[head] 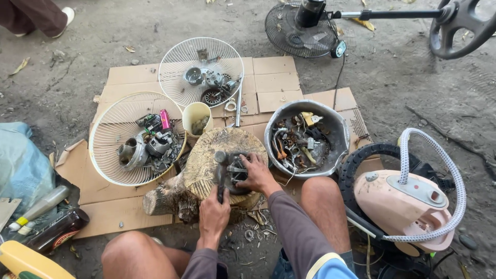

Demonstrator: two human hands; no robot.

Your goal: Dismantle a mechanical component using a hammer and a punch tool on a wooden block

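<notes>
A small dark motor part (235,173) sits on the flat top of a cut tree stump (206,155), pinned there by the right hand (257,174), whose fingers are clamped down over it. The left hand (213,213), just nearer the body, is closed around the handle of a hammer (221,168) whose head stands right against the part. Beyond the left hand, a white fan guard (106,150) lies like a bowl on flattened cardboard (129,196), filled with motor housings and a pink piece. Just past the stump stands a pale yellow cup (196,116), and farther out a second white fan guard (178,67) holds more metal parts. Beside the right hand, a dented metal basin (336,126) holds wires and scrap. To the outside of the right knee rests a pink appliance (408,201) with a ribbed hose. Well beyond the hands, a dark fan (299,26) lies on the dirt ground. Bottles (49,219) lie far off the left hand's side.
</notes>
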